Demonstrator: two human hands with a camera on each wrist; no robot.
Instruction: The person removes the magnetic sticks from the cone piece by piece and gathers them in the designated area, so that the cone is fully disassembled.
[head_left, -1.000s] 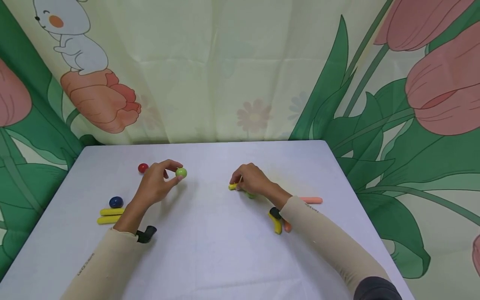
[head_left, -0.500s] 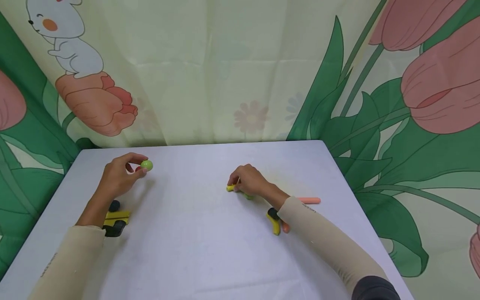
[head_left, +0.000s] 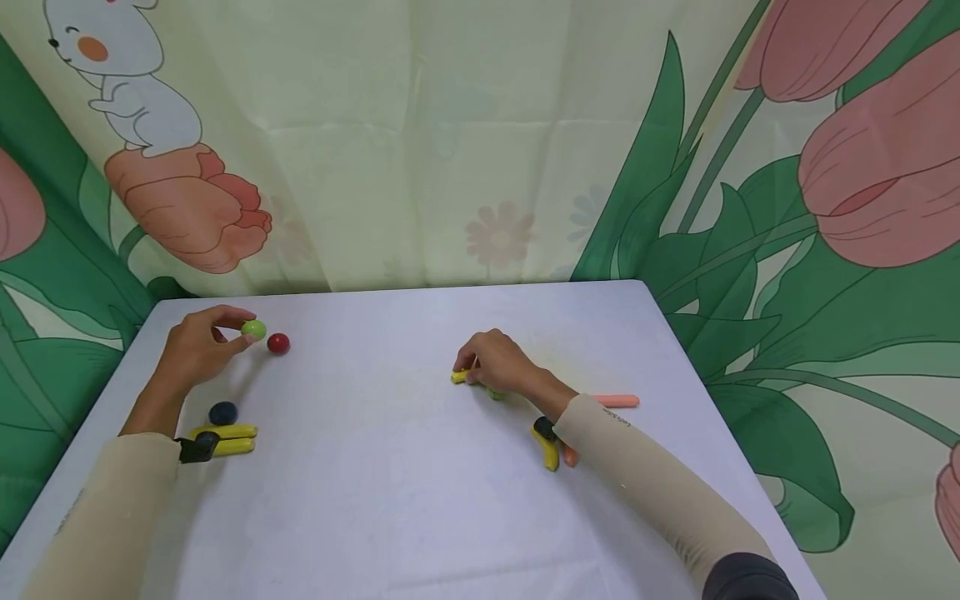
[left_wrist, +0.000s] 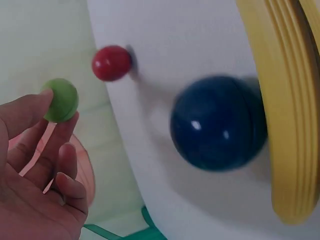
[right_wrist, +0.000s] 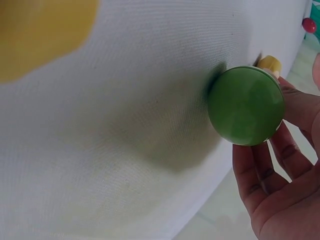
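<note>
My left hand (head_left: 197, 348) pinches a small green ball (head_left: 253, 330) between thumb and fingertips, at the far left of the table. In the left wrist view the green ball (left_wrist: 63, 100) shows held out at the fingertips, beside a red ball (left_wrist: 112, 63). The red ball (head_left: 278, 343) lies just right of it in the head view. My right hand (head_left: 501, 360) holds a toy with a yellow end (head_left: 461, 377) low over the cloth right of centre. In the right wrist view its round green end (right_wrist: 246, 106) faces the camera; the fingers partly hide its length.
A dark blue ball (head_left: 222, 413) touches two long yellow ridged pieces (head_left: 235, 447) near the left forearm. By the right sleeve lie a curved yellow piece (head_left: 546, 450), an orange piece (head_left: 570, 456) and an orange stick (head_left: 617, 401). A printed curtain (head_left: 375, 167) hangs behind.
My left hand has moved left with the green ball, past the red ball, which now shows uncovered on its right. The right hand keeps its place and its hold.
</note>
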